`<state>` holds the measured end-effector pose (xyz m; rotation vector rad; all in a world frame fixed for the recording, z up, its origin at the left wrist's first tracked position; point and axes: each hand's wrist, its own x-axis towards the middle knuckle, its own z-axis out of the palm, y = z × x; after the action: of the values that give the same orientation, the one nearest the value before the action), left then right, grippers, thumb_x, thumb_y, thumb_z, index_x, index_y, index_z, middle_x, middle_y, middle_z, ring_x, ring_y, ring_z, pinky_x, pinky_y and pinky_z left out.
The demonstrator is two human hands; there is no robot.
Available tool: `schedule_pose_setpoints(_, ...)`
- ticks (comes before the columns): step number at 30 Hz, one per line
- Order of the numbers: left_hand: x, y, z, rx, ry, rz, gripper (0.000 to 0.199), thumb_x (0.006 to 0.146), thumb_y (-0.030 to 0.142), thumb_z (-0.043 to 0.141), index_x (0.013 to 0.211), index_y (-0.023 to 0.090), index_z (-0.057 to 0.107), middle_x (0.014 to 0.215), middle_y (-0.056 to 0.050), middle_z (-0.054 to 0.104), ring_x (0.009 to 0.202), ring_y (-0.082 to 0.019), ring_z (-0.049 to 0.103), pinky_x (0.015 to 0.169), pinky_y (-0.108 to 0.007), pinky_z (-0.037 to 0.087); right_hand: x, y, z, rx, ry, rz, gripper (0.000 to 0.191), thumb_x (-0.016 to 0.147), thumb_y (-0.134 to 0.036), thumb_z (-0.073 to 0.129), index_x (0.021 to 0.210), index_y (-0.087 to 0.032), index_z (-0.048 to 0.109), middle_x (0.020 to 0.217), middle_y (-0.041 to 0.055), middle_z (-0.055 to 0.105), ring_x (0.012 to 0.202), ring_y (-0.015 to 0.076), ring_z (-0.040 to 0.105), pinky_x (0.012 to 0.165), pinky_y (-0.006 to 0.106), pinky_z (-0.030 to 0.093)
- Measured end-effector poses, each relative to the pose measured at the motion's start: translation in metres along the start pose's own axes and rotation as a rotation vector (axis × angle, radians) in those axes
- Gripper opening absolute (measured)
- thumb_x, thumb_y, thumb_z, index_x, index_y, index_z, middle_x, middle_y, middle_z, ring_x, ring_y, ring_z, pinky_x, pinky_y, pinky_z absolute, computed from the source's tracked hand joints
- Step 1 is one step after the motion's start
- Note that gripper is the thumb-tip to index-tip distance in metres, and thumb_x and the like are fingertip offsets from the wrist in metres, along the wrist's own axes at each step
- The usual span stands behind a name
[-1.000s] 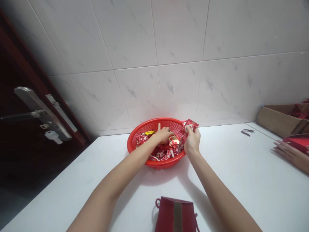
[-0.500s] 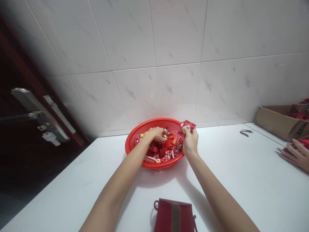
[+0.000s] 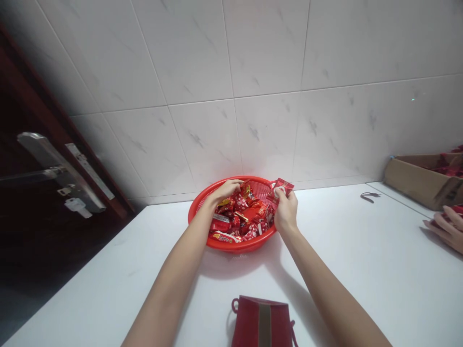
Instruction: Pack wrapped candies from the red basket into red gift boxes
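A red plastic basket (image 3: 238, 247) stands against the tiled wall, with many red and some gold wrapped candies (image 3: 249, 212) inside. Reaching over its left back part, my left hand (image 3: 227, 189) has its fingers bent down among the wrappers; what they touch is too small to make out. At the basket's right rim my right hand (image 3: 286, 209) pinches red candy packets (image 3: 284, 185) between thumb and fingers. Nearer to me on the white table lies a dark red bag (image 3: 248, 323) with a brown-gold stripe and cord loops.
At the right edge are a cardboard box (image 3: 419, 182) of red items and another person's hand (image 3: 446, 231). A dark ribbon piece (image 3: 369, 196) lies near the wall. A dark red door (image 3: 21, 226) with handle and keys is at left.
My left hand has moved from the basket's middle toward its left back part, uncovering more candies. My right hand still holds its packets. The other person's hand has shifted slightly right.
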<state>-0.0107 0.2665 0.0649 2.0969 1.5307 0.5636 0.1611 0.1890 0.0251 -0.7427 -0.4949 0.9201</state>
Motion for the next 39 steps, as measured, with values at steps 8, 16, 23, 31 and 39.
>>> schedule_pose_setpoints(8,0.007,0.000,0.007,-0.386,-0.070,0.009,0.027,0.078,0.024,0.040,0.088,0.016,0.063,0.090,-0.007,0.071,0.084,-0.018,0.068,0.085,-0.031,0.057,-0.001,-0.003,0.001,0.029,-0.005,0.005,0.017,0.064,-0.028,0.068,0.073,-0.020,0.057,0.065,-0.0056,0.061,0.065,0.0124,0.057,0.062,0.026,0.048)
schedule_pose_setpoints(16,0.003,-0.003,0.020,-0.161,-0.046,0.116,0.032,0.078,0.022,0.057,0.106,0.015,0.072,0.114,-0.008,0.074,0.105,-0.022,0.068,0.089,-0.028,0.053,0.000,-0.002,-0.001,0.017,-0.040,0.005,0.021,0.064,-0.031,0.070,0.075,-0.021,0.056,0.067,-0.0054,0.062,0.066,0.0127,0.058,0.064,0.027,0.049)
schedule_pose_setpoints(23,0.003,0.009,0.054,0.293,-0.441,0.240,0.050,0.068,0.024,0.073,0.118,0.019,0.072,0.103,-0.005,0.076,0.095,-0.024,0.070,0.079,-0.027,0.052,0.003,0.002,-0.002,0.025,-0.028,-0.027,0.019,0.063,-0.029,0.070,0.073,-0.021,0.055,0.066,-0.0059,0.060,0.066,0.0122,0.056,0.063,0.026,0.047)
schedule_pose_setpoints(31,-0.002,0.029,0.067,0.452,-0.465,0.424,0.054,0.070,0.022,0.071,0.124,0.022,0.068,0.112,-0.007,0.071,0.101,-0.026,0.066,0.086,-0.029,0.052,0.006,0.001,-0.002,0.084,-0.008,0.004,0.018,0.061,-0.026,0.071,0.068,-0.021,0.055,0.064,-0.0063,0.057,0.062,0.0113,0.054,0.059,0.024,0.048)
schedule_pose_setpoints(39,-0.003,0.027,0.047,0.495,-0.410,0.111,0.014,0.076,0.025,0.060,0.066,0.020,0.069,0.069,-0.004,0.071,0.067,-0.023,0.067,0.065,-0.029,0.050,0.008,0.001,-0.005,0.081,-0.045,-0.004,0.021,0.062,-0.027,0.072,0.069,-0.021,0.053,0.066,-0.0063,0.056,0.064,0.0112,0.055,0.065,0.027,0.050)
